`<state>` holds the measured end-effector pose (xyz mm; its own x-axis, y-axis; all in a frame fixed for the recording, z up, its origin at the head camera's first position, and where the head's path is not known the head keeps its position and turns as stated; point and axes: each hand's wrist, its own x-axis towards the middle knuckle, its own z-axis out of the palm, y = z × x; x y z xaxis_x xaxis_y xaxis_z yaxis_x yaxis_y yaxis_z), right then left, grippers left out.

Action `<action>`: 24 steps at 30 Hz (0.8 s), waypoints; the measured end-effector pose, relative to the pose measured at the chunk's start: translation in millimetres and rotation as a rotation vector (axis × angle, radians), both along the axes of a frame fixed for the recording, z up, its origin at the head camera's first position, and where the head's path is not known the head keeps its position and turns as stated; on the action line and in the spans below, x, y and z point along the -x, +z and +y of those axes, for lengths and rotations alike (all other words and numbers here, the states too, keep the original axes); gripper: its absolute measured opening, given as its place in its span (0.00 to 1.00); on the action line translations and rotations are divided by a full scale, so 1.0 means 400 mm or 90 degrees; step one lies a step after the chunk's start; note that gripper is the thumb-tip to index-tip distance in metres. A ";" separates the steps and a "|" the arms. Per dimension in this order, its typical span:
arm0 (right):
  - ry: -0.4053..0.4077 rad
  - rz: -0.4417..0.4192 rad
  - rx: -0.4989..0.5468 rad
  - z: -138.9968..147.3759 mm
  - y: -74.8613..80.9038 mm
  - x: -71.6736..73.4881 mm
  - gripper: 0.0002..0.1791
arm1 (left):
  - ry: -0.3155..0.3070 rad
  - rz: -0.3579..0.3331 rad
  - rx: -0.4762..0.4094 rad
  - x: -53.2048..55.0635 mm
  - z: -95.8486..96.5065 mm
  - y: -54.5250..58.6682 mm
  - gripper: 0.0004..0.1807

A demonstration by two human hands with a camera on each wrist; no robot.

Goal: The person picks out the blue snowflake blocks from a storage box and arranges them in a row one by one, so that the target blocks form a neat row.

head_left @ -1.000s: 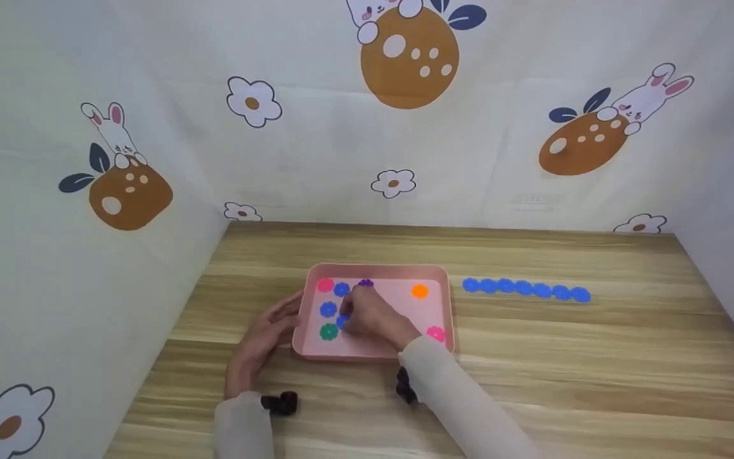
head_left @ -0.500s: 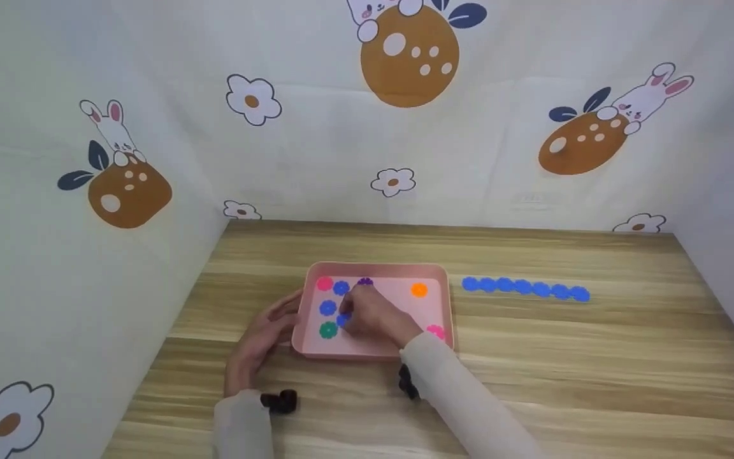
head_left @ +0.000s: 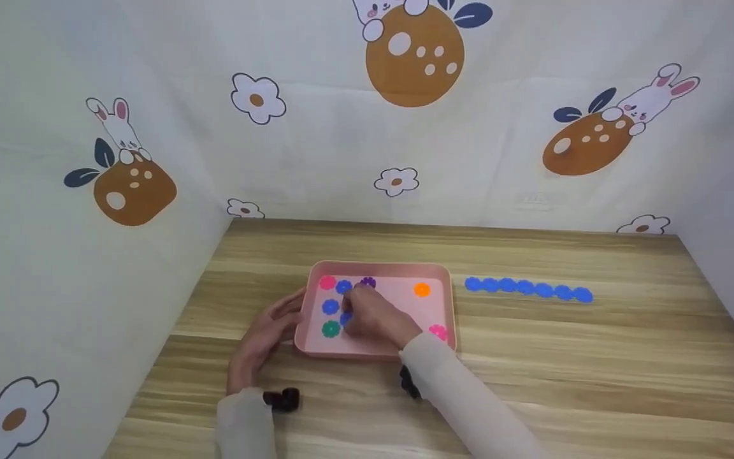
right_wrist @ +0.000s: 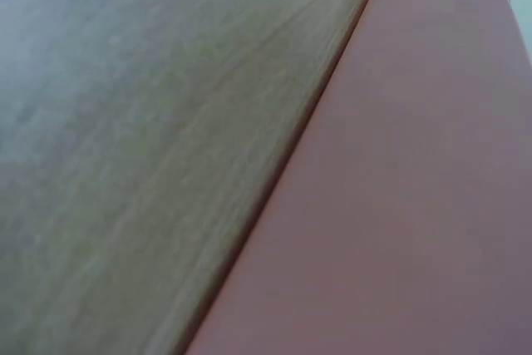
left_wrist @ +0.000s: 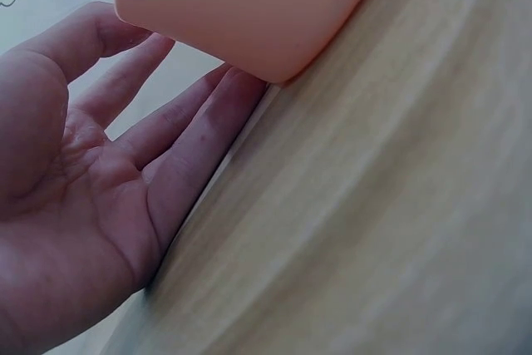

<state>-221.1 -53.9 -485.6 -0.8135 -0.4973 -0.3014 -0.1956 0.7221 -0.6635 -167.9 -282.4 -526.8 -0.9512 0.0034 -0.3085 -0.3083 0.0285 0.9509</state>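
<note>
In the head view, a shallow pink tray [head_left: 376,355] holds several small flower-shaped discs. My right hand [head_left: 376,317] reaches down into its left half, fingers curled at a blue flower-shaped disc [head_left: 345,319], which they partly cover and seem to pinch. Around it lie two more blue discs [head_left: 330,306], a green disc [head_left: 331,329], a pink disc [head_left: 327,282] and a purple disc [head_left: 368,282]. My left hand [head_left: 268,331] rests against the tray's left side. Its relaxed fingers touch the wall in the left wrist view. Only the tray's outer wall [right_wrist: 399,172] shows large in the right wrist view.
On the wooden table [head_left: 564,357], right of the tray, lies a row of blue discs [head_left: 526,288]. An orange disc [head_left: 421,290] and another pink disc [head_left: 438,332] lie in the tray's right part. A patterned cloth [head_left: 329,140] stands behind the table.
The head view has shifted very slightly. Both hands, the tray and the discs have kept their places relative to each other.
</note>
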 end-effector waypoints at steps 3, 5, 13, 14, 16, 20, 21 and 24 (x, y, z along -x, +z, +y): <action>0.009 0.014 -0.006 -0.003 -0.002 0.001 0.17 | 0.002 0.010 -0.001 0.003 0.000 -0.002 0.30; 0.012 0.022 -0.013 -0.004 -0.003 0.001 0.17 | 0.003 0.011 -0.008 0.004 0.000 -0.003 0.30; 0.006 0.024 -0.013 0.002 -0.001 -0.001 0.18 | 0.011 0.010 0.005 0.005 0.001 -0.004 0.28; 0.005 0.024 -0.013 0.005 0.001 0.000 0.19 | 0.011 0.010 0.007 0.004 0.002 -0.004 0.28; 0.004 0.026 -0.011 0.013 0.005 0.003 0.20 | 0.011 0.008 0.009 0.002 0.003 -0.004 0.28; 0.012 0.043 -0.011 0.038 0.020 0.009 0.24 | 0.009 0.010 0.004 -0.001 0.003 -0.003 0.28; 0.017 0.049 -0.010 0.046 0.024 0.011 0.24 | 0.008 0.011 0.002 -0.002 0.002 -0.003 0.28; 0.038 0.072 -0.010 0.072 0.041 0.017 0.25 | 0.006 0.013 -0.002 -0.003 0.002 -0.003 0.28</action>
<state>-227.8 -25.3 -469.1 -0.8117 -0.5418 -0.2184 -0.3113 0.7175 -0.6231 -166.9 -281.7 -528.2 -0.9572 -0.0051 -0.2892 -0.2893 0.0229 0.9570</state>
